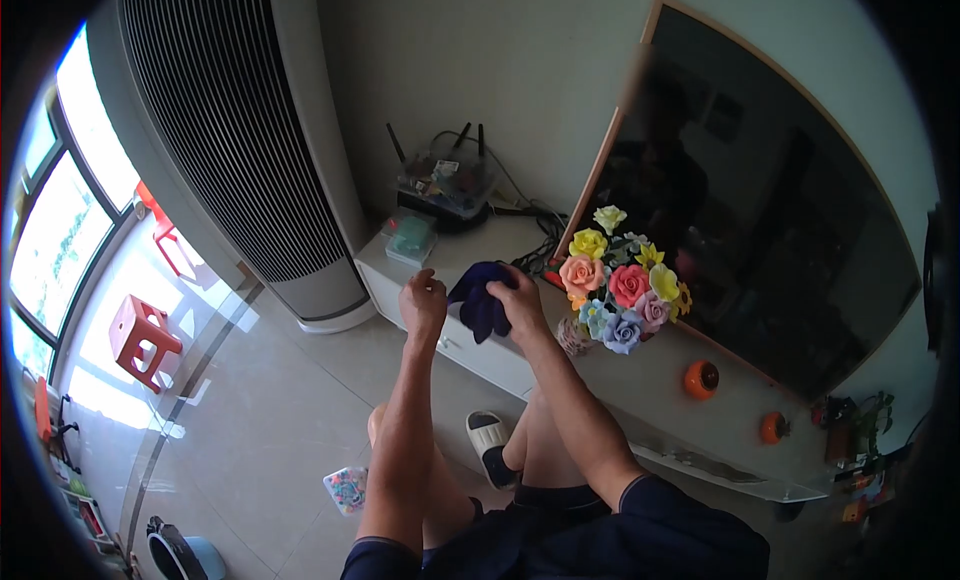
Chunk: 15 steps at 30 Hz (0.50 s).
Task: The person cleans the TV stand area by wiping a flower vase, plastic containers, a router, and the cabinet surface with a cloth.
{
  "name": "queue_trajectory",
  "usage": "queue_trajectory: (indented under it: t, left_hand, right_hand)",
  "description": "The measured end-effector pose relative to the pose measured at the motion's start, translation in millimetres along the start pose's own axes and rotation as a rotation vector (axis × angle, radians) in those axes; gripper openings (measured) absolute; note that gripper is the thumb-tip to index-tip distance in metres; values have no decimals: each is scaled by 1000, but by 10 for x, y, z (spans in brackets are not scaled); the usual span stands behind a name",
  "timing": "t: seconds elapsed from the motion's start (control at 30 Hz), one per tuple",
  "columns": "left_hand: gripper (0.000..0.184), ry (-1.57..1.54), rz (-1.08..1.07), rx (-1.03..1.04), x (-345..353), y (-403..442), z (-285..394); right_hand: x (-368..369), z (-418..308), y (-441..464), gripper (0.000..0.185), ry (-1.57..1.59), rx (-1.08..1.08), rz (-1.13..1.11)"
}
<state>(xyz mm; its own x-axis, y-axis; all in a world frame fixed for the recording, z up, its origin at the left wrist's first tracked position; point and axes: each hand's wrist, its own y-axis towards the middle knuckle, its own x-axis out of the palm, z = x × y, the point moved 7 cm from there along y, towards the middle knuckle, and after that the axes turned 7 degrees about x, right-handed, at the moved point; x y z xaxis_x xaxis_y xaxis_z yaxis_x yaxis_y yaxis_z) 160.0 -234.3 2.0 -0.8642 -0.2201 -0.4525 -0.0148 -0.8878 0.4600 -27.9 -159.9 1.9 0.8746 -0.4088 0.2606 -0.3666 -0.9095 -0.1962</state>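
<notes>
A soft, dark purple thing [482, 305] is hanging in the air from the right hand [518, 302]. It is looking floppy and bunched up, with a round top and a few long, soft bits that are pointing down like petals or fingers. The right thumb and fingers are pinching it at its side. The left hand [424, 302] is curling its fingers just beside it. The thing is showing in front of the long white cabinet [650, 400]
</notes>
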Motion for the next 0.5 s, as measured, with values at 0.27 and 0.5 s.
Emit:
queue_trajectory:
  t: [0.27,0.5]
  left_hand:
    - [26,-55,-54,-106,-319,63,-89]
    - [33,-21,29,-173,-510,295,-347]
  right_hand:
    - [-229,-656,1082,62,-708,-319,558]
    - [-66,-49,1608,67,-1542,27,463]
